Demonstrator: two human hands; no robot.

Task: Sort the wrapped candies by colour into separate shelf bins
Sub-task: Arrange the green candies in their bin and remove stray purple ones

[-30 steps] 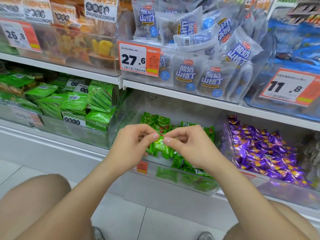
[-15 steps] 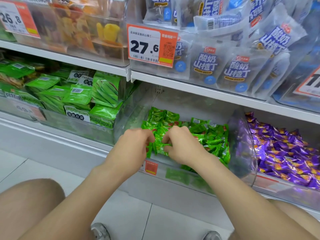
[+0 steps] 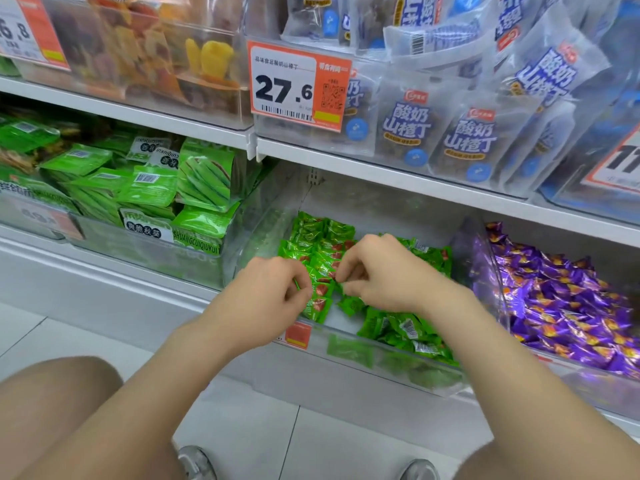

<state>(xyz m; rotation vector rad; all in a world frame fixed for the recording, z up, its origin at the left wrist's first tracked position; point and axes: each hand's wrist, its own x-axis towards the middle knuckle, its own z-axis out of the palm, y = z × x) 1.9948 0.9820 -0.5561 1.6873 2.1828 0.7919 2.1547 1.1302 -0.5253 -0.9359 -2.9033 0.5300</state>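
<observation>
Left hand [image 3: 277, 289], right hand [image 3: 377, 277] lower into green candies [image 3: 398, 327]; grips unclear.

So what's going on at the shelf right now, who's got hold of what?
A person crouches at the bottom shelf with both hands inside the clear bin of green candies. The left hand and the right hand are close together, each with fingers curled on green wrappers in the pile. The purple candies sit in the neighbouring bin to the right, and neither hand touches them. No purple piece shows among the green ones, as far as this view tells.
</observation>
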